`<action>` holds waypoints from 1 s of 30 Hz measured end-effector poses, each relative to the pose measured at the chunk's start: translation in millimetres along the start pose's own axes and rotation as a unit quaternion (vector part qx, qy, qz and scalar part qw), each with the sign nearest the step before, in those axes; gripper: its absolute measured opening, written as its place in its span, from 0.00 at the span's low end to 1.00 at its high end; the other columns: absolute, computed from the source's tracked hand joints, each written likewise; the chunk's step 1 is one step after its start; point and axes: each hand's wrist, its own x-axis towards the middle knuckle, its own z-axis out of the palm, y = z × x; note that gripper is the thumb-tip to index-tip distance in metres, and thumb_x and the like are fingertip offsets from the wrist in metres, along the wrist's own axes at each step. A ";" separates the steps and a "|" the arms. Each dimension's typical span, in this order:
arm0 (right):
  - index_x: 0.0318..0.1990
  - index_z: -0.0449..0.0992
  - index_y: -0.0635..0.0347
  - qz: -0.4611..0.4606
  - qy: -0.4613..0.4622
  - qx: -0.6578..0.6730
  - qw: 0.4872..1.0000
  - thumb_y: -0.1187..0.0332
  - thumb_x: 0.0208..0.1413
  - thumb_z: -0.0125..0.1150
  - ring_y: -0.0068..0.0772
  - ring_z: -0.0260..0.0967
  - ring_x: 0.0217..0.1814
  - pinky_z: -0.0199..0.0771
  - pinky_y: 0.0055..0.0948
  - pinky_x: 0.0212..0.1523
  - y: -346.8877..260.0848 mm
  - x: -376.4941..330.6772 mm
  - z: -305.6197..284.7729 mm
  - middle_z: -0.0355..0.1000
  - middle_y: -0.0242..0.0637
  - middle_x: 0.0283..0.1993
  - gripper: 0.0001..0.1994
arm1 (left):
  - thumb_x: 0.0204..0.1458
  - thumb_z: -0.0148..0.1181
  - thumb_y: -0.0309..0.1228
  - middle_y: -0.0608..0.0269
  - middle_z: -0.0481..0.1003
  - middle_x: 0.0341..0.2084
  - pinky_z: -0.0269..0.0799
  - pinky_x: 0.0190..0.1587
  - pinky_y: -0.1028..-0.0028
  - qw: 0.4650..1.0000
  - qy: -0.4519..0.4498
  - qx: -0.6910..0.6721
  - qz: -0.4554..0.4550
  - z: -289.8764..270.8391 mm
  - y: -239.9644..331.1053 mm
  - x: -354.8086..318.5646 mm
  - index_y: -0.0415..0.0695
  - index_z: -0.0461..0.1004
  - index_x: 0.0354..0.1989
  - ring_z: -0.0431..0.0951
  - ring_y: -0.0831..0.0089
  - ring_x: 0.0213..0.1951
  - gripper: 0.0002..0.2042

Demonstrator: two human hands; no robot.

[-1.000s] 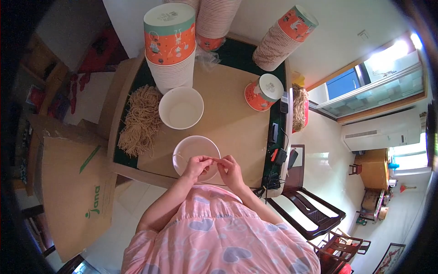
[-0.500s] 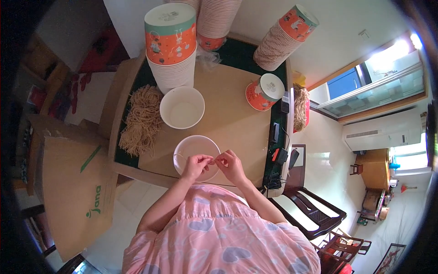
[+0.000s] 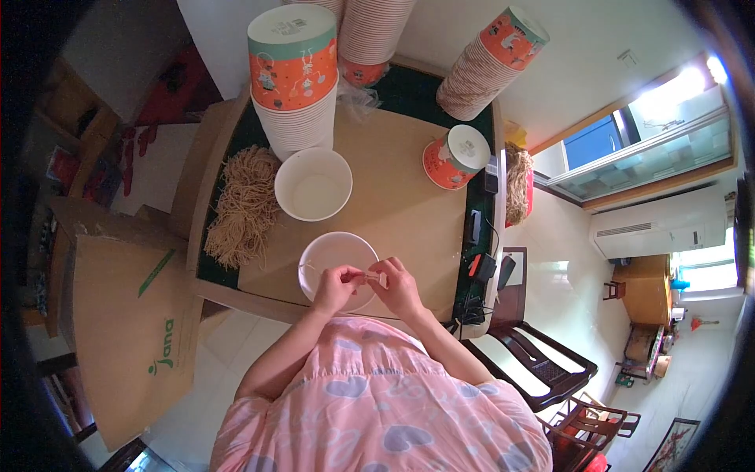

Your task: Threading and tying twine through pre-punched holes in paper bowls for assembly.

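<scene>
Over the near rim of a white paper bowl [image 3: 334,250], my left hand [image 3: 333,289] and my right hand [image 3: 398,288] meet with fingertips pinched together. Something small and pale is between them, too small to name. Inside this bowl, by its left wall, lies a thin light strand [image 3: 309,266]. Just beyond stands a second white paper bowl [image 3: 313,185], mouth up. To its left is a loose heap of tan paper twine [image 3: 242,208].
A tall stack of orange-printed paper bowls [image 3: 292,79] stands upside down behind. Another stack [image 3: 491,67] leans at the back right, near a short upturned bowl [image 3: 456,157]. Black adapters [image 3: 481,267] and cables line the right edge. A large cardboard box [image 3: 130,330] stands left.
My fingers have shifted slightly; the right thumb and fingertips are turned differently, showing a bit more of the pale piece. The bowls and twine stay where they were.
</scene>
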 end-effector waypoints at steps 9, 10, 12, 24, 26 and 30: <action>0.37 0.70 0.57 -0.036 -0.038 -0.065 0.996 0.72 0.47 0.57 0.45 0.71 0.30 0.72 0.38 0.31 -1.8 -1.8 5.6 0.70 0.40 0.35 0.08 | 0.49 0.57 0.22 0.63 0.78 0.24 0.70 0.25 0.81 1.000 -0.005 0.002 -0.004 -8.2 0.8 -4.7 0.36 0.76 0.32 0.74 0.82 0.23 0.04; 0.36 0.70 0.57 -0.029 -0.034 -0.058 0.997 0.73 0.47 0.57 0.44 0.71 0.30 0.72 0.37 0.31 0.7 -1.3 6.8 0.70 0.40 0.35 0.07 | 0.49 0.57 0.22 0.63 0.78 0.24 0.70 0.25 0.81 1.000 -0.005 0.001 -0.004 -8.6 -1.2 -4.3 0.36 0.76 0.32 0.74 0.82 0.23 0.04; 0.35 0.70 0.57 -0.021 -0.031 -0.051 0.998 0.73 0.47 0.56 0.43 0.71 0.30 0.72 0.37 0.30 3.1 -1.2 7.5 0.70 0.40 0.34 0.07 | 0.49 0.57 0.22 0.62 0.78 0.24 0.70 0.25 0.81 1.000 -0.011 -0.004 0.002 -9.2 -4.6 -3.4 0.36 0.75 0.32 0.75 0.81 0.23 0.04; 0.31 0.73 0.57 -0.019 -0.055 -0.061 0.996 0.74 0.45 0.57 0.42 0.71 0.31 0.72 0.34 0.31 2.8 -0.1 3.9 0.69 0.39 0.32 0.04 | 0.51 0.55 0.22 0.63 0.78 0.25 0.71 0.25 0.81 1.000 -0.007 0.003 -0.007 -6.6 -0.2 -5.1 0.36 0.75 0.32 0.76 0.81 0.25 0.04; 0.31 0.73 0.58 -0.022 -0.048 -0.049 0.997 0.74 0.45 0.57 0.42 0.71 0.31 0.73 0.35 0.31 3.1 -0.4 3.9 0.69 0.39 0.33 0.04 | 0.51 0.55 0.23 0.63 0.77 0.24 0.70 0.24 0.82 1.000 0.003 -0.019 -0.017 -4.7 2.4 -6.2 0.36 0.75 0.32 0.75 0.81 0.24 0.04; 0.31 0.73 0.57 -0.032 -0.050 -0.052 0.997 0.74 0.45 0.58 0.43 0.71 0.32 0.73 0.35 0.32 -1.0 -0.7 1.3 0.69 0.39 0.34 0.05 | 0.52 0.55 0.26 0.66 0.77 0.23 0.68 0.21 0.83 0.995 -0.034 -0.039 -0.085 -3.4 15.0 -5.4 0.37 0.76 0.33 0.73 0.82 0.21 0.05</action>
